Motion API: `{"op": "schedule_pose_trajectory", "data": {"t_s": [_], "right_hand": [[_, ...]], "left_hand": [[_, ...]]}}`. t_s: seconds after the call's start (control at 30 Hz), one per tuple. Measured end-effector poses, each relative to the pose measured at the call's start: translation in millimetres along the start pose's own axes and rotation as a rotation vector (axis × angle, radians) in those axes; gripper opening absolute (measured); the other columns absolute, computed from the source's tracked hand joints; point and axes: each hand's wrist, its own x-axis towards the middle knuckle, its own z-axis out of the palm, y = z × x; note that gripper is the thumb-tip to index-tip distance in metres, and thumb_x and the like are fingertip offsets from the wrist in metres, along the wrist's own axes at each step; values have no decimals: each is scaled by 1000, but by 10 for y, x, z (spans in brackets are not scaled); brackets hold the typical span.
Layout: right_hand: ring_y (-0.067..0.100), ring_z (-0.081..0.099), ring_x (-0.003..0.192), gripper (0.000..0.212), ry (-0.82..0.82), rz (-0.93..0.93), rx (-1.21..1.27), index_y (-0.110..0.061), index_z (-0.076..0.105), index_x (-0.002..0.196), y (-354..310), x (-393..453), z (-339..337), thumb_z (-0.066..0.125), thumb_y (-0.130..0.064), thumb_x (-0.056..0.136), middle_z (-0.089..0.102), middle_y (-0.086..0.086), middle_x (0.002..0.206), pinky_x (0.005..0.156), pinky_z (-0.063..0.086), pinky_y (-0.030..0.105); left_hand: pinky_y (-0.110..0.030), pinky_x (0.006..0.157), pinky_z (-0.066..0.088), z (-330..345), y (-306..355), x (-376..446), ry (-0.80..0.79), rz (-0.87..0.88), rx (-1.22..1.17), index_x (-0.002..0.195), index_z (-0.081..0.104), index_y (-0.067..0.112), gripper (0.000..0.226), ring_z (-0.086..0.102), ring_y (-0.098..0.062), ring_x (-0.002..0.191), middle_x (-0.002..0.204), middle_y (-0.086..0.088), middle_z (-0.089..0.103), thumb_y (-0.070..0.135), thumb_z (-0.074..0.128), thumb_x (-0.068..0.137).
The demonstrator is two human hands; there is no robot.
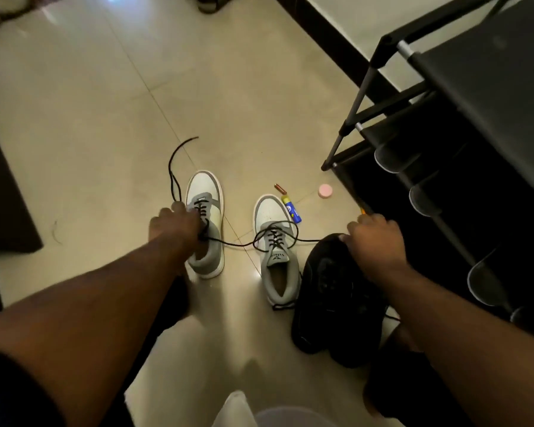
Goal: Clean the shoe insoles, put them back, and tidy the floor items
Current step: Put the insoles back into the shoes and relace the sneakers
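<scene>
We see the left hand (174,224) grip the laced tongue of the left sneaker (204,223), seemingly steadying it, while the right hand (373,241) curls over a black shoe (330,291). The right sneaker (276,251) lies open between, insoles unseen. Batteries (291,208), a pink cap (325,191) and loose laces (174,167) litter the floor (90,118) beside the shoe rack (444,124).

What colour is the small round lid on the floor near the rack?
Pink; the round lid shows in the head view.
</scene>
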Motion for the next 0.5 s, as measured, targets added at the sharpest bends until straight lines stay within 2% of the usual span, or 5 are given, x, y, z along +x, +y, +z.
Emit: {"op": "schedule_pose_trajectory", "data": {"t_s": [0.13,0.2,0.3,0.4,0.5], "right_hand": [[23,52,122,42,-148,5,575,-20,55,130,-516,174,465,49,-4,91,55,4,134,102,42,35],[21,42,134,59,-215,121,866,-19,43,143,-656,256,529,46,5,90,45,4,146,108,33,29],[21,41,131,64,-329,217,1128,-21,31,149,-771,422,616,43,6,92,45,4,141,98,34,22],[26,51,122,51,-340,253,1069,-18,45,140,-829,540,769,47,-1,92,55,9,133,98,41,29],[30,62,98,18,-279,220,820,-10,68,101,-831,549,872,54,-17,92,69,12,103,85,51,36]], "left_hand": [[-37,105,41,429,583,193,-192,265,-538,152,29,17,75,46,-32,130,150,-14,37,-3,56,85],[-41,104,45,507,796,226,-229,200,-763,155,20,18,84,49,-35,128,154,-14,32,-13,53,84],[-43,101,47,687,937,389,-248,121,-905,154,21,17,76,50,-34,126,147,-13,43,-7,52,89],[-38,90,52,818,985,501,-126,63,-988,136,51,11,46,63,-33,109,120,-15,65,7,60,91],[-30,68,52,814,878,474,-146,73,-913,107,69,7,17,67,-25,73,85,-15,71,13,65,92]]}}
